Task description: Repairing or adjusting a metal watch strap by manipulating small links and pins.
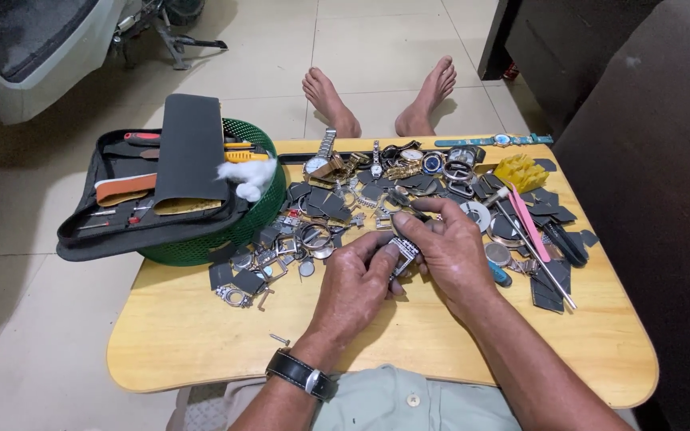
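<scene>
**Both hands working a metal watch band**

At the middle of the wooden surface point(201, 335), the left hand point(354, 283) and right hand point(449, 251) both pinch a metal watch band point(403, 254) between them. Loose watch parts point(297, 239) lie just left. Adjusting it appears underway; the next move likely needs fine fingertip control.

This is a home turned into a small watch-repair spot. The person sits barefoot on a pale tiled floor point(57, 207) with a low wooden counter point(201, 335) over the legs. Watches point(321, 160), metal bands, cases and dark pads lie heaped on it, with a pink tool point(527, 217) beside them. An open tool case point(121, 199) rests on a green basket point(257, 219). Dark furniture point(648, 160) stands just beside the counter.
</scene>
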